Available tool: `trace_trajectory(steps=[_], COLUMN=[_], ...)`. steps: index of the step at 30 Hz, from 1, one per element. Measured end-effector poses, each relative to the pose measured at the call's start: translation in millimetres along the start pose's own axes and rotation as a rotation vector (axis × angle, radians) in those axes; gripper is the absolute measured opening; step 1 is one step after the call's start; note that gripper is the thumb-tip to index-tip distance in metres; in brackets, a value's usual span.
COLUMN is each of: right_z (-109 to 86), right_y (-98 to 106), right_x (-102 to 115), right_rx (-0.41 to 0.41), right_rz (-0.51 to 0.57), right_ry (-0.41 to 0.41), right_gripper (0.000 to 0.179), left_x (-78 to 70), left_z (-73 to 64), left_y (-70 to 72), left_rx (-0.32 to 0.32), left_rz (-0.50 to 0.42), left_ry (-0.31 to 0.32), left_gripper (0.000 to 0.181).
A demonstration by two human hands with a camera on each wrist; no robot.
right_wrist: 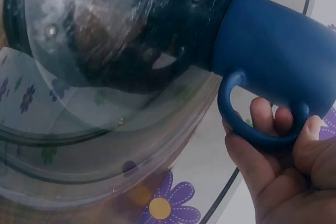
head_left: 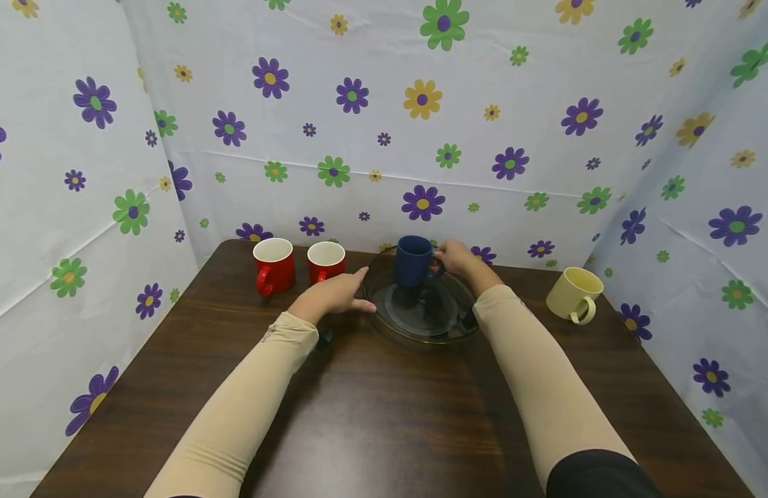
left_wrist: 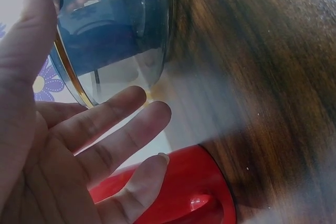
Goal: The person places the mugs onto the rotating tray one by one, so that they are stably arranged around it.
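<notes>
My right hand (head_left: 456,257) grips the handle of a blue mug (head_left: 412,261), its fingers looped through the handle in the right wrist view. The mug is upright at the back of a round clear glass bowl (head_left: 446,330), its base overlapping the bowl's inside in the head view. At the bowl's left side is my left hand (head_left: 334,296), thumb and fingers spread at the rim. In the left wrist view its fingers (left_wrist: 113,111) are nearly straight beside the glass wall. A red mug (head_left: 326,257) stands just behind the left hand, partly hidden by it.
Another red mug (head_left: 275,266) stands at the back left, its handle toward me. A pale yellow mug (head_left: 573,294) is near the right edge of the dark wooden table (head_left: 384,422). Flower-patterned cloth (head_left: 384,90) hangs close behind and beside the table.
</notes>
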State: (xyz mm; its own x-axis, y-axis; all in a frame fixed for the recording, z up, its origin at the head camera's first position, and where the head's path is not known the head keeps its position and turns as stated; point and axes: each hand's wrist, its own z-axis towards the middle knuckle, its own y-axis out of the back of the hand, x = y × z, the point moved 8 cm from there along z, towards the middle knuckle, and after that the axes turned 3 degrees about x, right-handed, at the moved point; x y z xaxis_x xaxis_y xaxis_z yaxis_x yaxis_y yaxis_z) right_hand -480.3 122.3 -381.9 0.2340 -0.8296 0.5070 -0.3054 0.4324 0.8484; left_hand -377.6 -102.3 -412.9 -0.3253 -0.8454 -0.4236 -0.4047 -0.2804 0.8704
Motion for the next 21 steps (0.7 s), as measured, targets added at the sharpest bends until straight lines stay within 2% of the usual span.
trace_trajectory(steps=[8,15,21], right_z=[0.1,-1.0,0.4], right_y=[2.2,5.4,6.5], right_x=[-6.6,-12.1,-12.8], right_rx=[0.016,-0.001,0.003], right_rz=[0.019,-0.003,0.012], right_ry=[-0.035,-0.05,-0.045], right_gripper=[0.034,0.035,0.034], left_x=[-3.2,-6.1,-2.0], left_z=[0.8,2.2,3.9], left_y=[1.0,2.3,1.2], left_rx=[0.0,0.006,0.01], left_rz=[0.029,0.049,0.059], left_ry=[-0.004,-0.009,0.002], left_gripper=[0.104,0.102,0.102])
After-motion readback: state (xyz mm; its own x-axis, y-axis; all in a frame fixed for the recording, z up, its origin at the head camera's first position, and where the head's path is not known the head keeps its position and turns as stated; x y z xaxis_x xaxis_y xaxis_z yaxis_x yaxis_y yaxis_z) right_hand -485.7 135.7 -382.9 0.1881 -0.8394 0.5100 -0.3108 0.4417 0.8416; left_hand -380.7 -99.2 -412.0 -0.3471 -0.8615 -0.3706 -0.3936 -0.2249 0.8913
